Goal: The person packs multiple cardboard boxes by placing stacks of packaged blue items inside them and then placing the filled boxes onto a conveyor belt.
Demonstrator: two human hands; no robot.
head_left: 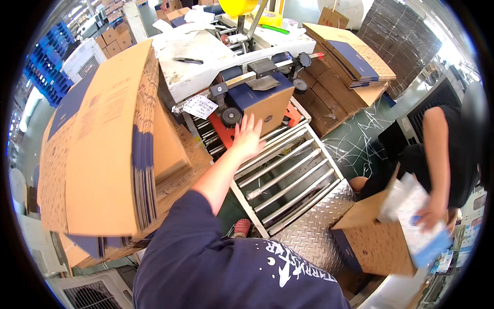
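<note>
Your arm in a dark blue sleeve reaches far over the roller conveyor [288,175]. The hand [248,138], whether left or right I cannot tell, is spread flat, fingers open, gripping nothing, its fingertips touching the near face of the brown and blue box [262,103] inside the taping machine [216,67].

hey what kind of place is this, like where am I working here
Most likely a packing line in a warehouse or factory. A carton sealing machine feeds a cardboard box onto a roller conveyor, and flattened cartons are stacked at your left.
</note>
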